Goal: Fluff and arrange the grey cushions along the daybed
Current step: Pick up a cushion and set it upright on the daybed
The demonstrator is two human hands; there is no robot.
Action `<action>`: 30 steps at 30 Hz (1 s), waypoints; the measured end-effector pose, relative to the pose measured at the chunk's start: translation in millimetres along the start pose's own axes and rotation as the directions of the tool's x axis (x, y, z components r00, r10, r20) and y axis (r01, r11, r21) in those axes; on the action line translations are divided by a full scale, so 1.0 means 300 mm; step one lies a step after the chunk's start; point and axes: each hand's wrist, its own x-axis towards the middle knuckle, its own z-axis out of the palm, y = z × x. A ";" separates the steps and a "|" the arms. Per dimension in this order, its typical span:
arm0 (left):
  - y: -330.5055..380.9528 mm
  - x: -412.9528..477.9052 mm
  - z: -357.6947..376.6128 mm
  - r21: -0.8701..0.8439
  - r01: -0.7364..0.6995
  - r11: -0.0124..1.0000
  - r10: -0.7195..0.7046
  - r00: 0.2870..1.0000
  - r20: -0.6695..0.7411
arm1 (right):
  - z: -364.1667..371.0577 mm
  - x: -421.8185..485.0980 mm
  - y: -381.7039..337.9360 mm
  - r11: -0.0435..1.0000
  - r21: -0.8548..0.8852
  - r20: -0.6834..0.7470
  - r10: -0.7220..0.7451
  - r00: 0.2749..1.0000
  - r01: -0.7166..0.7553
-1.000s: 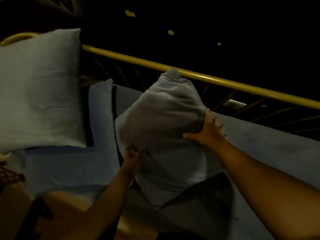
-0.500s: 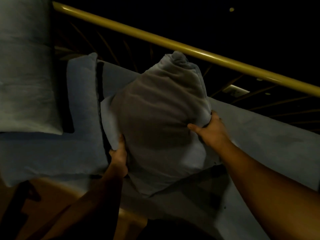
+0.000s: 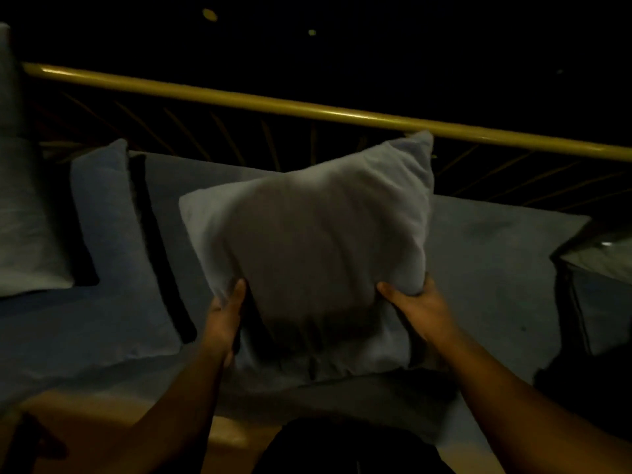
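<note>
Soft square grey fabric cushion (image 3: 314, 254) held upright over the grey padded daybed mattress (image 3: 489, 268), both hands clamped on its lower edge.

My left hand (image 3: 224, 319) grips the lower left side with the thumb on the front face; my right hand (image 3: 415, 306) pinches the lower right corner, fingers wrapped behind. The cushion stands mid-daybed, its top corner just under the yellow-brown wooden back rail (image 3: 307, 107); whether its bottom edge touches the mattress I cannot tell. I judge it light, limp and compressible: the cover dents around my thumbs, so fabric alone may slip over the filling. Better hold is at opposite side edges, squeezing fill as well as cover. Two other pale grey cushions (image 3: 113, 241) sit at the left end.
</note>
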 end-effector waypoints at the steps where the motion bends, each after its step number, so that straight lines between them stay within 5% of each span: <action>1: -0.008 -0.010 0.027 0.043 -0.019 0.999 0.018 1.000 0.024 | -0.035 -0.023 0.050 0.998 0.042 -0.022 0.047 0.999 -0.046; 8: -0.137 -0.152 0.191 0.313 -0.052 0.948 0.052 0.999 0.011 | -0.192 -0.147 0.315 0.956 0.227 -0.031 0.198 0.980 -0.186; 17: -0.155 -0.154 0.155 0.525 -0.184 0.831 0.217 0.976 -0.003 | -0.110 -0.135 0.421 0.972 0.172 -0.056 0.175 0.983 -0.163; 24: -0.160 -0.078 0.139 0.634 -0.053 0.772 0.065 0.998 0.004 | -0.013 0.008 0.672 0.959 0.076 0.087 0.266 0.960 -0.273; 30: -0.173 -0.091 0.080 0.639 -0.023 0.769 0.003 0.999 0.033 | -0.013 -0.123 0.484 0.969 -0.055 0.015 0.244 0.970 -0.243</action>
